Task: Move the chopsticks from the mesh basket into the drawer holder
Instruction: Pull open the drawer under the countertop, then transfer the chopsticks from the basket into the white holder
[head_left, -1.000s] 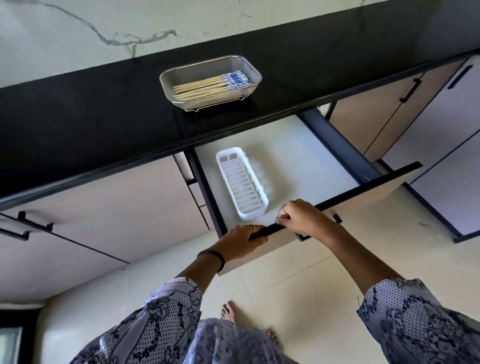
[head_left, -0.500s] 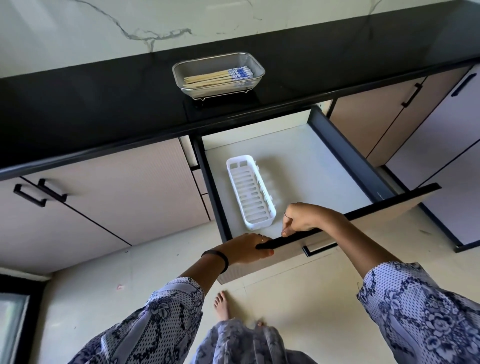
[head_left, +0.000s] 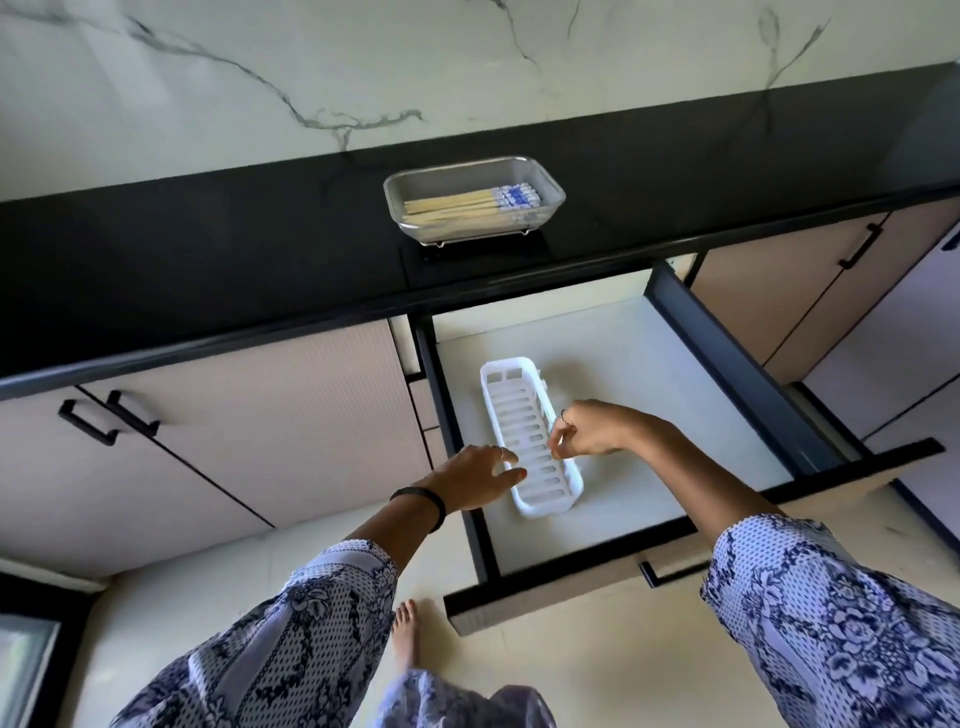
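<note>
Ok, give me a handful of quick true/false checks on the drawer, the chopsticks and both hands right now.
1. The chopsticks lie in the mesh basket on the black counter. True.
2. The drawer is closed. False: it is pulled out.
3. The white holder already contains chopsticks. False: it holds none.
4. Both hands are over the holder, the left hand at its left side and the right hand at its right. True.
5. The right hand grips a chopstick. False: it holds nothing.
</note>
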